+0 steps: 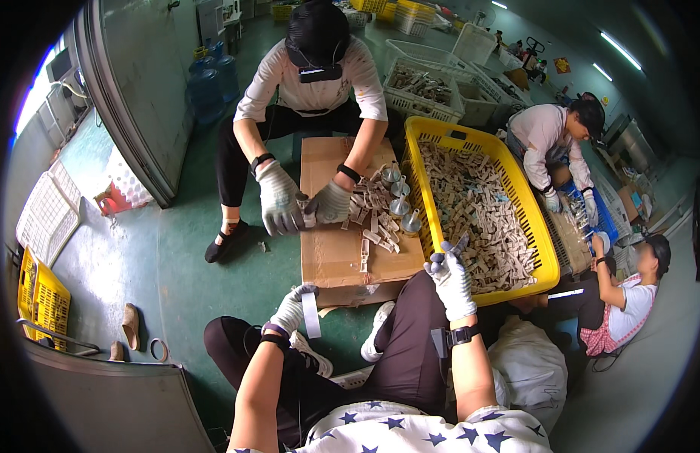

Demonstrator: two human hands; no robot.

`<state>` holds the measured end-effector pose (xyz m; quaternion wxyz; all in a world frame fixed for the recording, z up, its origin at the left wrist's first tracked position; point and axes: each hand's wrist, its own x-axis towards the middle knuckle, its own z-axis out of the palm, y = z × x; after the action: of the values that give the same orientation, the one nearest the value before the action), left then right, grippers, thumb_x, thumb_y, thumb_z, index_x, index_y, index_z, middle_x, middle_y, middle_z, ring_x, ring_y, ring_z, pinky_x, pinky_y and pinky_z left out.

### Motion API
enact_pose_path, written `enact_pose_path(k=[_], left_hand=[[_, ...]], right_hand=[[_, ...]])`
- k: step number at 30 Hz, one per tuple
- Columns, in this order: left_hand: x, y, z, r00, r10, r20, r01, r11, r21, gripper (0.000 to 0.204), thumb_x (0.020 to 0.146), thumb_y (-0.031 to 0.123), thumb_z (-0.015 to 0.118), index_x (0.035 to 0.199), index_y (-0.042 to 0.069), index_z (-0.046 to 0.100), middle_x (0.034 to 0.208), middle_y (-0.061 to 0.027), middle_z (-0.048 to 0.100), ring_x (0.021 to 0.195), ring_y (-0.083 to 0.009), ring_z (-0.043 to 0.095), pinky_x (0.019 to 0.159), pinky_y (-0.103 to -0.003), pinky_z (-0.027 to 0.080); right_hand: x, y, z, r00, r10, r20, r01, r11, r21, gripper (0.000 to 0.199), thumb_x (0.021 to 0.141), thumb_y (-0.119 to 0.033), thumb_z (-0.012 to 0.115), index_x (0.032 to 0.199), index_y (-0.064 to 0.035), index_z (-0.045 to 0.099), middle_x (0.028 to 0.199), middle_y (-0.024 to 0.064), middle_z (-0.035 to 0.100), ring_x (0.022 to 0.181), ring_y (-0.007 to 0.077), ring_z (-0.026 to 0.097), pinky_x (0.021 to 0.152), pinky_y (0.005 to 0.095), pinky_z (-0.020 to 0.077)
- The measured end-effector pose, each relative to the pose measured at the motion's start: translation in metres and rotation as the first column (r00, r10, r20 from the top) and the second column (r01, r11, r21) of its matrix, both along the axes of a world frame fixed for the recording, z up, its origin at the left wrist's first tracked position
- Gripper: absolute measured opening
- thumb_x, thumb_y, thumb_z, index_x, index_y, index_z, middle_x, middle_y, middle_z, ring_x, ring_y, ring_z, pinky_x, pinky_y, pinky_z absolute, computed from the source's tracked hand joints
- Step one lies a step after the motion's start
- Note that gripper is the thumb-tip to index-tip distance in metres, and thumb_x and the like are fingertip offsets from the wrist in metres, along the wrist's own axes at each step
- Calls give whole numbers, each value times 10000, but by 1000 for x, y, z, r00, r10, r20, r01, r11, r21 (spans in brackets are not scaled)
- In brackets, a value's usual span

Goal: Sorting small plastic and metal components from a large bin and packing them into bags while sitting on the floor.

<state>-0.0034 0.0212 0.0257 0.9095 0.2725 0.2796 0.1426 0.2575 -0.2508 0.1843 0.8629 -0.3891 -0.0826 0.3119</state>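
Observation:
My left hand (291, 311), in a striped white glove with grey fingertips, is closed at the near left of the cardboard box, and a white strip (310, 315) hangs from its fingers. At the near corner of the big yellow crate (548, 257) is my right hand (452, 287), gloved alike. Its fingers are pinched, with a small grey piece at their tips whose kind I cannot make out. Many pale, flat, clip-like pieces (486, 226) fill the crate. More such pieces (378, 226) lie heaped on the cardboard box (331, 260), beside several small clear bottles (400, 205).
Across the box a person (316, 83) sits with both gloved hands over a small piece. Two more people (554, 143) work at the right around a blue tray (601, 208). White crates (425, 83) stand behind. A white sack (527, 370) lies by my right leg; shoes (131, 326) lie at left.

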Motion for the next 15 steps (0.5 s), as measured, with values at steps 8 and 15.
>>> enact_pose_path(k=[8,15], left_hand=[[3,-4,7,1000,3,-15,-2,999,47,114,826,137,643,910,60,642,824,-23,641,732,-136,603,695,-258,493],[-2,1,4,999,-38,17,38,999,-9,104,834,135,632,910,66,645,817,-13,641,718,-126,597,679,-251,487]], right_hand=[[1,-1,-1,1000,-8,-1,8,1000,-3,233,970,-217,498,1136,-82,590,853,71,644,671,142,621,826,385,535],[-1,2,0,1000,9,5,-9,1000,16,224,960,-215,520,1127,-84,590,858,78,647,668,146,625,816,382,543]])
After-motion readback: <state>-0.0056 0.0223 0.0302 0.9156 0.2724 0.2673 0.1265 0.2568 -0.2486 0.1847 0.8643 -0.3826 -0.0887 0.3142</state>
